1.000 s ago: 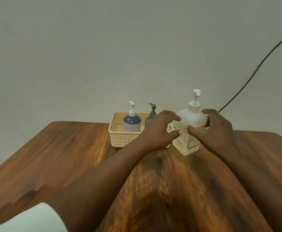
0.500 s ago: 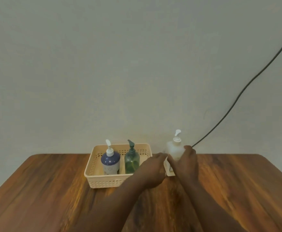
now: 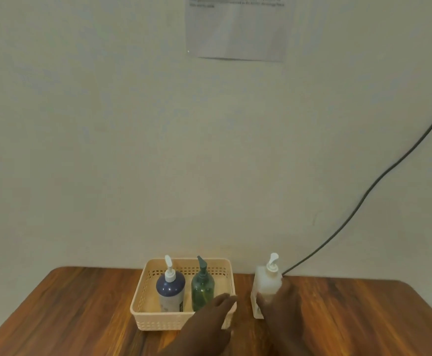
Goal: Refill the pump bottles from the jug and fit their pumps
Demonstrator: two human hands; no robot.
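Head view: on a wooden table (image 3: 81,317) stands a cream basket (image 3: 158,322) holding two upright pump bottles, a blue bottle (image 3: 170,291) on the left and a green bottle (image 3: 202,289) beside it, each with its pump fitted. Just right of the basket, apart from it, a white bottle (image 3: 266,283) stands upright on the table with its pump on. The right hand (image 3: 280,304) grips the white bottle's lower body, fingers wrapped around its side. The left hand (image 3: 214,317) is spread, fingers straight, in front of the basket's right corner, holding nothing. A dark cable (image 3: 363,196) runs down the wall behind the white bottle. A paper sheet (image 3: 235,29) hangs on the wall.
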